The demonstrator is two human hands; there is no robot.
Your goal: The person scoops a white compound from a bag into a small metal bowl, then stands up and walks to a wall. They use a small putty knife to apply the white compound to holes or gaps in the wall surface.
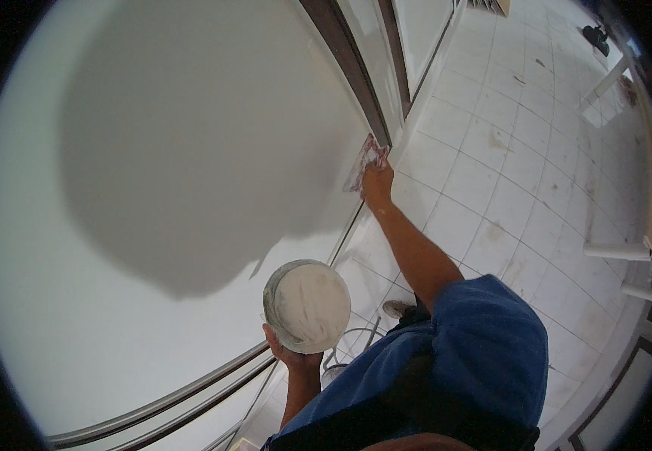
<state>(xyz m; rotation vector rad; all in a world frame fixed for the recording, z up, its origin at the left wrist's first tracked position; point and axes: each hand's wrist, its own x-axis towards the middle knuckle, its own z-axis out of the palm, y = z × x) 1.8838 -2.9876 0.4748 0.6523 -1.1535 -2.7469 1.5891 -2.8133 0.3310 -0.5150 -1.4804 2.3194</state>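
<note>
Against the wall (pixel 115 338), near its dark vertical trim (pixel 356 75), your right hand (pixel 377 184) reaches out on a straight arm and its fingers are wrapped around the handle of a putty knife (pixel 365 161) — the flat blade lies on the surface at the right edge of a broad grey patch of fresh plaster (pixel 191 150). That patch covers much of the upper wall, while the paler, smoother area runs below and to the left of it. Your left hand (pixel 292 353) is lower and closer to your body, its fingers curled under a round pan (pixel 307 306) smeared with white compound, held tilted so you look into its face; the fingertips themselves are hidden behind it. Your blue sleeve (pixel 484 346) fills the lower right. To the right the white tiled floor (pixel 521 173) stretches away, stained in places — a shoe (pixel 397 307) shows just beneath your right arm.
</note>
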